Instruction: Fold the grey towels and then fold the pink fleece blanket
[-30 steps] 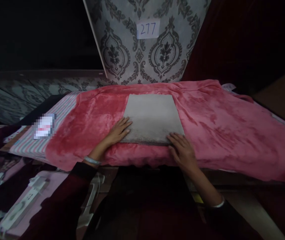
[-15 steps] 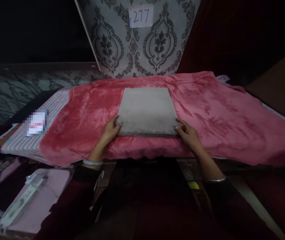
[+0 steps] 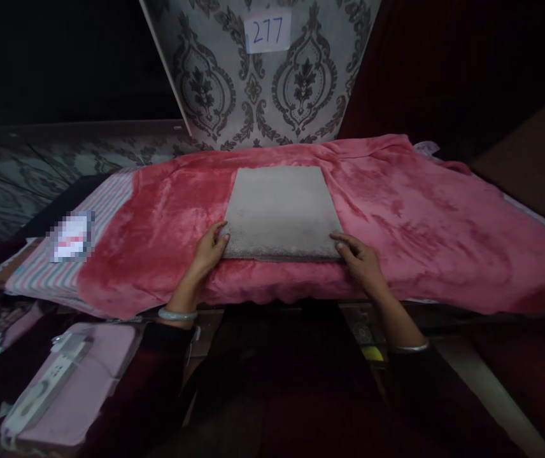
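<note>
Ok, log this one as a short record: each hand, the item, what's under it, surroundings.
Left hand: at the gray square's left edge, near its front corner; grip unclear
Right hand: at the right edge, near the front corner; grip unclear
Item: gray square, lying flat
Under it: pink blanket
Left end: striped cloth
Wall: paper sign reading 277

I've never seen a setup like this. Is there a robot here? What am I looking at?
No robot: these are a person's own bare hands, seen from one camera worn on the head, looking forward and down. A grey, soft-looking flat piece lies on a pink blanket. The left hand is at its left edge, the right hand at its near right corner; whether either grip is pinching it, I can't tell. Striped cloth shows at the left, and a paper on the patterned wall reads 277.
</note>
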A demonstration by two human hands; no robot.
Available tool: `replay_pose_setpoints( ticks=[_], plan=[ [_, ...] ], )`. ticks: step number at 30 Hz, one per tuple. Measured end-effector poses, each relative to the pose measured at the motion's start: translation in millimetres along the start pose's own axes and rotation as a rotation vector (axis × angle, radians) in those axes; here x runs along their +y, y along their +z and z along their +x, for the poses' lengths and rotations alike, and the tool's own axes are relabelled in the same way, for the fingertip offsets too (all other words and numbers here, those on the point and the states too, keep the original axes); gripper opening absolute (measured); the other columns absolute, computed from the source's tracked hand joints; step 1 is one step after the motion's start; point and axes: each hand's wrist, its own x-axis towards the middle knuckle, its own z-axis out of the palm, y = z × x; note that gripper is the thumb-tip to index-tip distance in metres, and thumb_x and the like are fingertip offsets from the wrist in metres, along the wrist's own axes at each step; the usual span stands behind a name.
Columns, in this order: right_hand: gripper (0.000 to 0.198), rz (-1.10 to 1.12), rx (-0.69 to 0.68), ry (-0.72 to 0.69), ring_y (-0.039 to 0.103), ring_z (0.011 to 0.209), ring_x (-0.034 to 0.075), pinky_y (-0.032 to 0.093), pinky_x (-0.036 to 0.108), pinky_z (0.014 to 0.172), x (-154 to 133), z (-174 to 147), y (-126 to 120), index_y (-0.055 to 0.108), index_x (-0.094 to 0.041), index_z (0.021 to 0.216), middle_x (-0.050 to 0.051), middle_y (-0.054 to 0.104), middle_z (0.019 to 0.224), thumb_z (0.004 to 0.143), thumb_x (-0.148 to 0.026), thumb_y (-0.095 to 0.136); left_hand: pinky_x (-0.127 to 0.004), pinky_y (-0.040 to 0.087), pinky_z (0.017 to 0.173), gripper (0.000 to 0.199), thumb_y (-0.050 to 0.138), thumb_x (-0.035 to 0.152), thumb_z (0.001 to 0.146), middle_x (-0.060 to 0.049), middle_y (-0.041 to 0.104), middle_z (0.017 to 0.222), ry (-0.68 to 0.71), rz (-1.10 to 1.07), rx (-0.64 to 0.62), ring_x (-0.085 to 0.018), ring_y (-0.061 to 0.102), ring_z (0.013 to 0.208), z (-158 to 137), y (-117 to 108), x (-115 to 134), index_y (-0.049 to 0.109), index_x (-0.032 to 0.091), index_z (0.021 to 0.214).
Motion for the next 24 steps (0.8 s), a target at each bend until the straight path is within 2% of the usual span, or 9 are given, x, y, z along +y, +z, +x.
replay_pose_setpoints(
  ticks=[4, 6, 9, 12, 16, 20, 24],
  plan=[
    [0.044, 0.022, 0.036, 0.007, 0.067, 0.098, 0.025, 0.053, 0.040, 0.088, -0.4, -1.4, 0.5, 0.078, -0.021, 0.113, 0.009, 0.076, 0.110, 0.086, -0.051, 0.061, -0.038, 0.055, 0.088, 0.048, 0.061, 0.033, 0.089, -0.009, 0.074, 0.113, 0.015, 0.009, 0.018, -0.024, 0.068, 0.096, -2.1, 1.9, -0.1, 0.064, 0.019, 0.135],
    [0.045, 0.028, 0.048, 0.014, 0.066, 0.090, 0.024, 0.053, 0.038, 0.082, -1.0, -1.8, 0.7, 0.079, -0.020, 0.112, 0.008, 0.076, 0.104, 0.086, -0.052, 0.060, -0.038, 0.055, 0.088, 0.048, 0.062, 0.033, 0.088, -0.009, 0.074, 0.114, 0.028, 0.035, 0.028, -0.025, 0.067, 0.096, -2.8, 1.9, 0.5, 0.064, 0.019, 0.134],
    [0.047, 0.038, 0.032, 0.050, 0.058, 0.069, 0.019, 0.048, 0.033, 0.066, -2.9, -1.8, 1.0, 0.078, -0.019, 0.112, 0.004, 0.072, 0.084, 0.085, -0.052, 0.060, -0.036, 0.055, 0.083, 0.047, 0.060, 0.032, 0.089, -0.007, 0.073, 0.104, 0.032, -0.048, 0.024, -0.023, 0.066, 0.090, -3.0, 0.8, 0.3, 0.064, 0.019, 0.134],
    [0.044, 0.058, 0.037, 0.057, 0.051, 0.060, 0.017, 0.044, 0.031, 0.060, -5.3, -1.8, 3.0, 0.078, -0.019, 0.109, 0.002, 0.069, 0.076, 0.084, -0.051, 0.059, -0.032, 0.053, 0.074, 0.050, 0.055, 0.034, 0.092, -0.004, 0.070, 0.091, 0.008, -0.142, -0.006, -0.020, 0.064, 0.079, -2.9, 0.1, -0.7, 0.060, 0.017, 0.139],
    [0.042, 0.044, 0.092, 0.006, 0.060, 0.072, 0.021, 0.050, 0.034, 0.069, -5.2, -2.0, 9.3, 0.078, -0.019, 0.104, 0.005, 0.073, 0.086, 0.084, -0.049, 0.057, -0.033, 0.052, 0.074, 0.049, 0.057, 0.035, 0.091, -0.004, 0.069, 0.091, 0.023, 0.004, 0.036, -0.020, 0.063, 0.078, -2.5, 2.3, -0.8, 0.062, 0.020, 0.137],
    [0.043, 0.010, 0.113, -0.036, 0.068, 0.091, 0.025, 0.054, 0.039, 0.084, -1.7, -3.0, 11.7, 0.077, -0.020, 0.109, 0.009, 0.076, 0.105, 0.089, -0.051, 0.055, -0.038, 0.053, 0.081, 0.050, 0.057, 0.034, 0.090, -0.008, 0.072, 0.103, 0.027, 0.140, 0.055, -0.025, 0.066, 0.088, -0.5, 3.3, -0.6, 0.061, 0.020, 0.138],
    [0.047, 0.019, 0.033, -0.089, 0.068, 0.113, 0.027, 0.054, 0.043, 0.099, 1.8, -7.5, 3.0, 0.074, -0.023, 0.121, 0.009, 0.074, 0.123, 0.092, -0.055, 0.057, -0.042, 0.055, 0.089, 0.046, 0.052, 0.034, 0.093, -0.009, 0.073, 0.105, 0.053, 0.132, 0.047, -0.028, 0.068, 0.097, -2.3, -2.6, 3.1, 0.062, 0.019, 0.135]
  ],
)
